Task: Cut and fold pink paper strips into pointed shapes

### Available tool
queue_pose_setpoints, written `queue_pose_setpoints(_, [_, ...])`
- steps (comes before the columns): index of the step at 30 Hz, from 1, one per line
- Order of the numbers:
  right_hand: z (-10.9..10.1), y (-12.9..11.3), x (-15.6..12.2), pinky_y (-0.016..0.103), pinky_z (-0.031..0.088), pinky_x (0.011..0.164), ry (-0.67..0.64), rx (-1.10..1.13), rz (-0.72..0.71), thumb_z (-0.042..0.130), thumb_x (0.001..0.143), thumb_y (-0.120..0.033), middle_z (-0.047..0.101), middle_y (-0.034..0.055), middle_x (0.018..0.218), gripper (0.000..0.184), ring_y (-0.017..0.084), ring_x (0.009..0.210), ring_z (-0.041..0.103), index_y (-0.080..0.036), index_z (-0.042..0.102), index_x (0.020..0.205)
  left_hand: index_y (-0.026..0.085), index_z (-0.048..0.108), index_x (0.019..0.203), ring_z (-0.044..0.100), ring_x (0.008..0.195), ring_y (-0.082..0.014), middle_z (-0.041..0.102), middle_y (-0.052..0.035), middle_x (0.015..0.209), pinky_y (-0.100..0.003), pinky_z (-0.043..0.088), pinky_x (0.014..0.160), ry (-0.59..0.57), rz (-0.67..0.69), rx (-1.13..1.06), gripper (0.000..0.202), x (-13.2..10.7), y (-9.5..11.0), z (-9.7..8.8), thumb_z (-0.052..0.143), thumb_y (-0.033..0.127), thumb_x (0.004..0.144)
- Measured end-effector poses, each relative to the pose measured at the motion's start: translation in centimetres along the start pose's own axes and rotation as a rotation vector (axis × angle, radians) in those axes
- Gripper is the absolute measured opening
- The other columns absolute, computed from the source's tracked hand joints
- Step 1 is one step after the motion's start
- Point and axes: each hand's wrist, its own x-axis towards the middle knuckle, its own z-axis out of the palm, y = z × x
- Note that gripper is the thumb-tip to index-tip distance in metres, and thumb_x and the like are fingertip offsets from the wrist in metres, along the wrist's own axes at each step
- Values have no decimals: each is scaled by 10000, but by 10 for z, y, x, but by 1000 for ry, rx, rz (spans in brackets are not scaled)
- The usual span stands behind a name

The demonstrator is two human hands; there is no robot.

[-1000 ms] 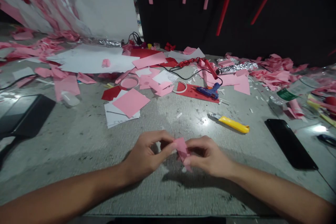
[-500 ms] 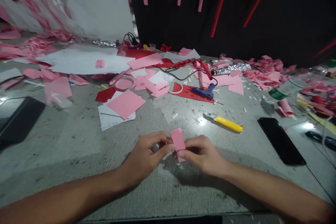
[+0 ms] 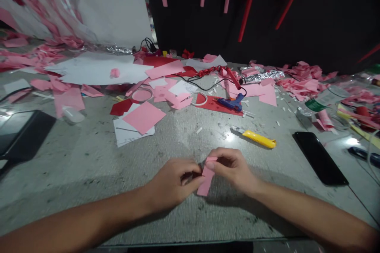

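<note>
Head view, the only one. Pink paper strip (image 3: 205, 185) between the two hands, raised a little over the grey table (image 3: 178, 223), by the look of the shadow. Long axis runs mostly toward and away from the wearer: far end leans right, near end slants left. Far end looks doubled over.

Right hand (image 3: 237, 170): thumb and forefinger pinched on that far end, thumb on top. Strip hangs nearward and leftward from this pinch; the near end is free.

Left hand (image 3: 169, 180): thumb reaches the strip's left edge about midway along. Forefinger curls behind; cannot tell whether it grips or merely rests there. Of the two, the right hand sits nearer the doubled end, the left thumb nearer the free one.

About the fingers: yellow cutter (image 3: 259, 139) beyond the right hand and rightward, blade pointing left. Dark phone (image 3: 321, 159) well to the right of the same hand. Pink square sheet (image 3: 144, 117) on white papers (image 3: 127, 136), ahead of the left fingers and left. Blue glue gun (image 3: 232, 103) farther out, on a red sheet (image 3: 204, 103). Neither hand touches these.
</note>
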Motion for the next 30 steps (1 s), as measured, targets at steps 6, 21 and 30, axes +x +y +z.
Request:
queue_pose_setpoints(6, [-1,9,7,258,476,551,235,188,-25,837,916,-392,668,-8,637,254,123,568,587,-185,780,781,173,698,774,496,587,-91,610,34,649,-249,343,610,73,55,90,246,1,2,-3,593,200,994])
queue_pose_setpoints(21, [2,4,12,253,461,507,427,322,-15,887,840,-384,639,-20,627,251,107,530,539,-182,761,764,179,589,755,462,585,-112,571,35,644,-307,345,663,41,277,286,208,-6,-5,-7,548,170,959])
queue_pose_setpoints(30, [0,6,-1,243,422,500,103,145,-22,836,921,-415,671,-17,613,227,106,500,550,-198,788,874,185,721,829,586,669,-112,678,14,729,-252,401,682,22,118,116,261,4,-6,-13,584,246,1043])
